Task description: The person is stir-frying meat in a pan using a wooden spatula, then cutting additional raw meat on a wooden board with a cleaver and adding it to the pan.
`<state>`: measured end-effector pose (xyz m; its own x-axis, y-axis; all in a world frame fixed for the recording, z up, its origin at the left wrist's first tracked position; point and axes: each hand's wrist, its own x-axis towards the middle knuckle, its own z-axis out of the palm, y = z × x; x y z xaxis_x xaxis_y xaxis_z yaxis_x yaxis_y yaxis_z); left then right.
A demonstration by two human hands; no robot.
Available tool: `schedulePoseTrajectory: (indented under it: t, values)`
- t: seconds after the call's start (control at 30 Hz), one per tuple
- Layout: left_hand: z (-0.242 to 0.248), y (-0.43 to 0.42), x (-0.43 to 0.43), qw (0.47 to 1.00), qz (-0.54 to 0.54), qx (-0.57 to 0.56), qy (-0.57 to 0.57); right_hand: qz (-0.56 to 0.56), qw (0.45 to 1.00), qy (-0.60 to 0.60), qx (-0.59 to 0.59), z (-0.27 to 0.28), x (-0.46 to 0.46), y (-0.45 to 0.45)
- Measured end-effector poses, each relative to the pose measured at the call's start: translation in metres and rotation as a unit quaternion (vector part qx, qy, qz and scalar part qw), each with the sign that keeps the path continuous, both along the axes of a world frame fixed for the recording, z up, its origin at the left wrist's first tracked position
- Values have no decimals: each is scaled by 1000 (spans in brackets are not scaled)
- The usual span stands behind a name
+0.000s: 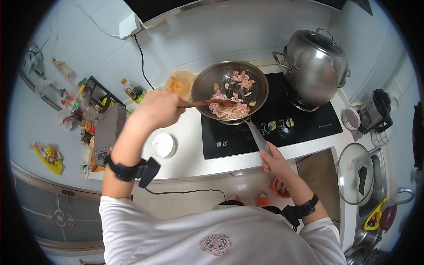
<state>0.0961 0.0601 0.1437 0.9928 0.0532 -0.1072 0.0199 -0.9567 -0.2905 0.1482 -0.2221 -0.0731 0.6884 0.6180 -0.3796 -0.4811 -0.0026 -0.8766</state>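
Note:
My left hand [160, 109] is closed around the handle of a wooden spatula [202, 103], whose far end lies among pinkish sliced meat [228, 111] in a wok-like frying pan [207, 79]. The pan sits tilted over the left side of a black glass cooktop [215, 135]. More meat pieces lie higher up inside the pan. The pan's grey handle [256, 134] is gripped near its end by my right hand [275, 160]. A white bowl [163, 145] stands on the counter below my left hand. The spatula's tip is partly hidden by the meat.
A lidded steel pot [313, 66] stands at the right burner. Behind the pan's left are an orange-tinted dish [180, 84] and an oil bottle [132, 91]. A grey appliance [109, 132] is at left. A glass lid [354, 174] rests by the sink [381, 165]; a blender [374, 111] stands behind.

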Motion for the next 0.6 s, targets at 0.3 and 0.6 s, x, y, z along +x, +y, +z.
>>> schedulePoseTrajectory:
  t: [0.3,0.6]
  values:
    - [-43,-3,34,998,25,-1,-61,13,1000,8,-11,2,0,6]
    - [-108,16,65,996,2,-54,-70,11,1000,15,-11,15,-2,4]
